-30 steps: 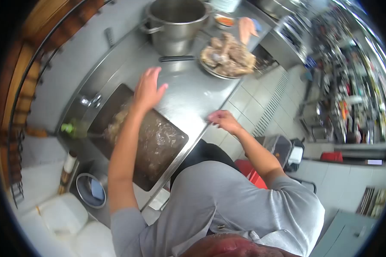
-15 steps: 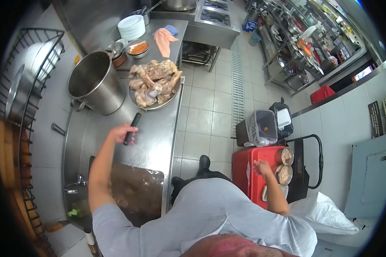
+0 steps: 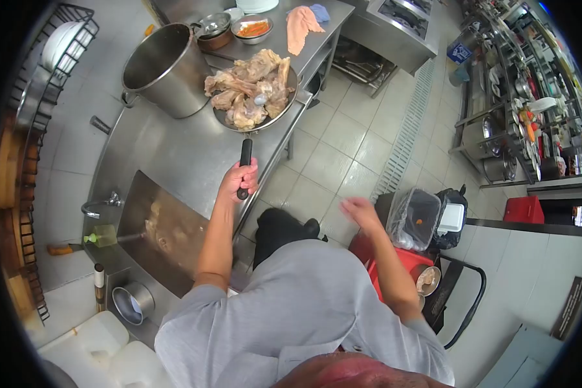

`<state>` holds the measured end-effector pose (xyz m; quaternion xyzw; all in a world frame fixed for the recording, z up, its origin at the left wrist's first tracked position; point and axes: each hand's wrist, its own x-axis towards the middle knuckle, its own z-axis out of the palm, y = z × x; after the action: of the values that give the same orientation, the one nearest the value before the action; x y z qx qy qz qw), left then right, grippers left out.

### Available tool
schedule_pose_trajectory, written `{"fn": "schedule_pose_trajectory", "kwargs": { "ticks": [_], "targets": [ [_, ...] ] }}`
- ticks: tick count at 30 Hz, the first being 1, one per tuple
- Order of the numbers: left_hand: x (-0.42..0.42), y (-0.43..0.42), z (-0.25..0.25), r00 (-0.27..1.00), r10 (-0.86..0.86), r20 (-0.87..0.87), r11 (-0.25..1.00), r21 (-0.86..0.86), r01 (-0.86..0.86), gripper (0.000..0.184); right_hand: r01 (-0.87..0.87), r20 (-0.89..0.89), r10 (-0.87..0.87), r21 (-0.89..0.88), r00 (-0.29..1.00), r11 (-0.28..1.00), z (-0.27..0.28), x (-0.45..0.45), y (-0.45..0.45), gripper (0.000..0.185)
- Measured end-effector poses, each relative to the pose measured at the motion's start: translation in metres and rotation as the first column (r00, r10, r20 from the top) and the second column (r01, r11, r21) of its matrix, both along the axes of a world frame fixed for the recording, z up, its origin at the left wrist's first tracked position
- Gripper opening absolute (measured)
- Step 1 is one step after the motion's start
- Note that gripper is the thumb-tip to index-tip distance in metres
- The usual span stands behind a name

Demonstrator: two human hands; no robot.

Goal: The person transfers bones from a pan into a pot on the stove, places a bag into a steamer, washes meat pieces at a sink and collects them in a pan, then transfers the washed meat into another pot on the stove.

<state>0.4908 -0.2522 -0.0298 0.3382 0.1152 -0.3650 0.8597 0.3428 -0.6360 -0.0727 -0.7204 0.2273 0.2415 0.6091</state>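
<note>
My left hand (image 3: pixel 240 180) is wrapped round the black handle (image 3: pixel 246 155) of a shallow pan. The pan (image 3: pixel 291 97) is heaped with pale meaty bones (image 3: pixel 253 87) and lies at the right edge of the steel counter (image 3: pixel 168 150). My right hand (image 3: pixel 361 213) is over the floor, in front of the bin, touching nothing; its fingers are partly spread. Left of the pan a tall steel pot (image 3: pixel 170 71) stands on the counter. Below it, the sink (image 3: pixel 136 194) contains murky water with pale pieces in it.
Behind the pan are a bowl of orange strips (image 3: pixel 253 30) and a pink cloth (image 3: pixel 304 27). A lined bin (image 3: pixel 415 218), a red box (image 3: pixel 398 258) and a trolley handle (image 3: pixel 475 304) stand at the right. A stove (image 3: pixel 401 26) is at the back.
My left hand was reaching over the sink, then took hold of the black handle, and now holds it nearer the counter's right edge. The view has shifted. My right hand has moved outward from the counter.
</note>
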Motion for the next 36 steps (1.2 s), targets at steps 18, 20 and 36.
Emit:
{"fn": "schedule_pose_trajectory", "kwargs": {
  "ticks": [18, 20, 36],
  "targets": [
    [0.005, -0.094, 0.075, 0.992, 0.117, 0.038, 0.945, 0.303, -0.123, 0.017, 0.176, 0.047, -0.199, 0.300, 0.979, 0.938, 0.088, 0.300, 0.083, 0.022],
    [0.026, -0.128, 0.090, 0.995, 0.091, 0.045, 0.949, 0.298, -0.100, 0.017, 0.176, 0.074, -0.208, 0.307, 0.975, 0.935, 0.105, 0.314, 0.043, 0.022],
    [0.253, -0.508, 0.104, 0.982, -0.176, 0.069, 0.971, 0.175, 0.162, 0.019, 0.315, 0.308, -0.348, 0.154, 0.885, 0.937, 0.136, 0.477, -0.382, 0.026]
  ]
}}
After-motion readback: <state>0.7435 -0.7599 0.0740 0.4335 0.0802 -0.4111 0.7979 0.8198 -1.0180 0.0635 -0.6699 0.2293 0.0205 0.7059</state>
